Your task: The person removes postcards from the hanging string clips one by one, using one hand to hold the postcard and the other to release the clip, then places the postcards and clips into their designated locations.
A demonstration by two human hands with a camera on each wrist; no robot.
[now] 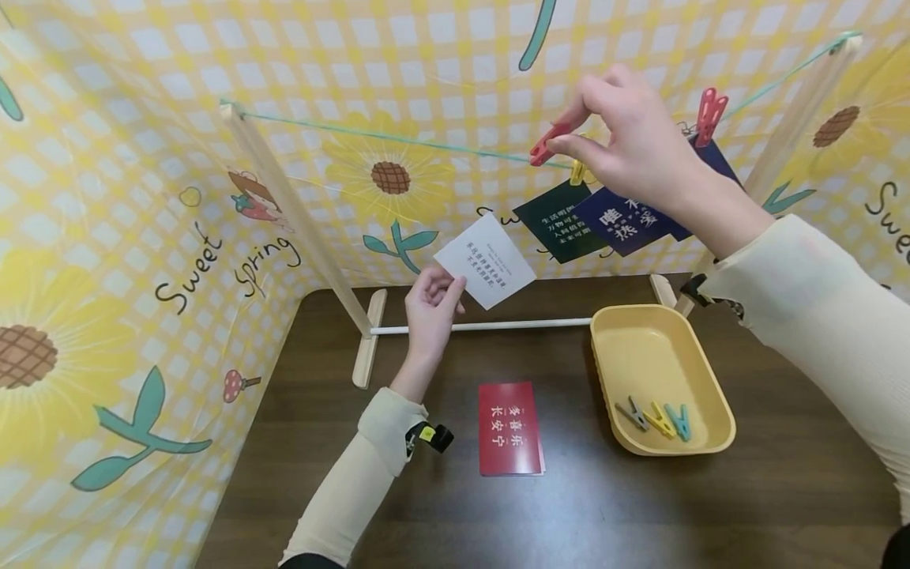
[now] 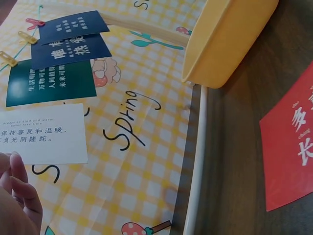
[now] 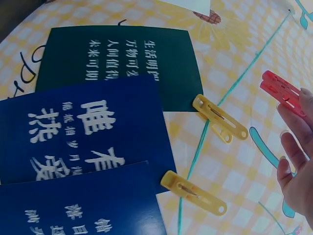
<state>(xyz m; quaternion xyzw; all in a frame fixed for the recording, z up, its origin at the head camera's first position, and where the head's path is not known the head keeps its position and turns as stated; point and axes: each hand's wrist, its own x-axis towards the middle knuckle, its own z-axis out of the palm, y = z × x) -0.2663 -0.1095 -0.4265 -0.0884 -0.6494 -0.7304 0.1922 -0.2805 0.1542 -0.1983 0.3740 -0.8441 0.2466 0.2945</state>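
Note:
My left hand (image 1: 430, 312) pinches a white printed card (image 1: 486, 261) by its lower left edge, below the green string (image 1: 398, 138). Up at the string, my right hand (image 1: 626, 130) pinches a red clothespin (image 1: 547, 145) between thumb and fingertips. In the right wrist view that clothespin (image 3: 283, 90) is apart from the string. Beside it a dark green card (image 3: 122, 58) hangs from a yellow clothespin (image 3: 220, 118). Dark blue cards (image 3: 83, 132) hang farther along, one from another yellow clothespin (image 3: 194, 192). A second red clothespin (image 1: 709, 118) grips the string at the right.
The string runs between two wooden posts (image 1: 291, 213) joined low down by a white rod (image 1: 498, 325). A yellow basket (image 1: 647, 348) on the brown table (image 1: 426, 506) holds a few clothespins (image 1: 661, 419). Red cards (image 1: 509, 431) lie stacked in front. Patterned cloth surrounds the table.

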